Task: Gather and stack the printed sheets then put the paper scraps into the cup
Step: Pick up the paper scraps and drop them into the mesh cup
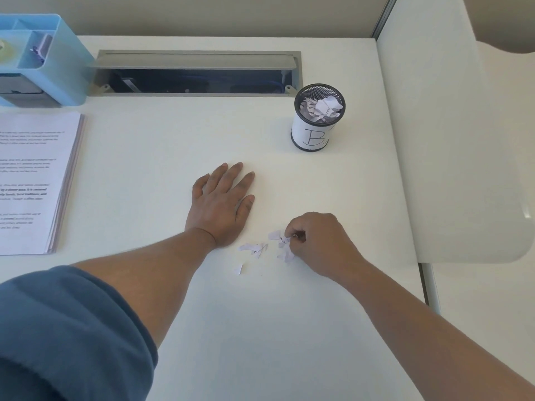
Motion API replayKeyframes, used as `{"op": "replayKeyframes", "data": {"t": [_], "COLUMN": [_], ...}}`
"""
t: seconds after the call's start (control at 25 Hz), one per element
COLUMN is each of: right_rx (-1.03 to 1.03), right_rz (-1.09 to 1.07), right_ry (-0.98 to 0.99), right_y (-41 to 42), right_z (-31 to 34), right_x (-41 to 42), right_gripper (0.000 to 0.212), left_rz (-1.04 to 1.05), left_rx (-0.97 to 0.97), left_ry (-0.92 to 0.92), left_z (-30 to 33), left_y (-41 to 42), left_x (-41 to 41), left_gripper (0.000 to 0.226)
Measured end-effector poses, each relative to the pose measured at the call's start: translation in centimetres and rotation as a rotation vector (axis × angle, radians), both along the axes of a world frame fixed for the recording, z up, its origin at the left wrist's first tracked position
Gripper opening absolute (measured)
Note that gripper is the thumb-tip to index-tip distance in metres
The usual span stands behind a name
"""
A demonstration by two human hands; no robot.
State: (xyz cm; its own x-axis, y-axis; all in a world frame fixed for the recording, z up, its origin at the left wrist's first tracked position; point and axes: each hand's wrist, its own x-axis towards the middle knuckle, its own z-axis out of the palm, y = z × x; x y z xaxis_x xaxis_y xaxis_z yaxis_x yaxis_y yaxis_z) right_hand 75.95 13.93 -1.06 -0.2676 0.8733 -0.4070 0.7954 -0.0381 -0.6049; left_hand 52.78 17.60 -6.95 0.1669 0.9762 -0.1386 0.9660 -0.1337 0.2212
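A stack of printed sheets [34, 180] lies at the desk's left edge. A black mesh cup [318, 120] with a white label marked "B" stands at the back right, with crumpled paper inside it. Several small paper scraps [254, 248] lie on the white desk near the middle. My right hand [318, 244] has its fingers curled and pinches some of the scraps at their right end. My left hand [221, 202] lies flat, palm down, on the desk just left of the scraps, fingers straight.
A light blue desk organiser [55, 59] stands at the back left. An open cable tray slot [197, 75] runs along the back of the desk. A white partition panel [451, 140] borders the desk on the right.
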Motion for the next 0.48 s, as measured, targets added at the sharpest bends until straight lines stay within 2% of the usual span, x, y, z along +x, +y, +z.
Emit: {"op": "replayKeyframes", "data": {"t": [0.12,0.24,0.36,0.48], "right_rx": [-0.04,0.011,0.205,0.408], "right_rz": [-0.161,-0.296,-0.376,-0.382], "right_ry": [0.146,0.297,0.335,0.243], "right_y": [2.1,5.4,9.7,13.9], "right_z": [1.6,3.7,5.5,6.9], "right_x": [1.3,2.4,3.0,2.9], "right_gripper": [0.017,0.014,0.012,0.009], "left_rz": [0.0,0.0,-0.003,-0.006], "left_rx": [0.001,-0.003,0.002,0.004], "left_ry": [0.003,-0.005,-0.004,0.002], "left_z": [-0.1,-0.1,0.0,-0.1], "left_y": [0.0,0.0,0.0,0.0], "left_x": [-0.1,-0.1,-0.1,-0.2], "left_gripper": [0.054,0.054,0.057,0.057]}}
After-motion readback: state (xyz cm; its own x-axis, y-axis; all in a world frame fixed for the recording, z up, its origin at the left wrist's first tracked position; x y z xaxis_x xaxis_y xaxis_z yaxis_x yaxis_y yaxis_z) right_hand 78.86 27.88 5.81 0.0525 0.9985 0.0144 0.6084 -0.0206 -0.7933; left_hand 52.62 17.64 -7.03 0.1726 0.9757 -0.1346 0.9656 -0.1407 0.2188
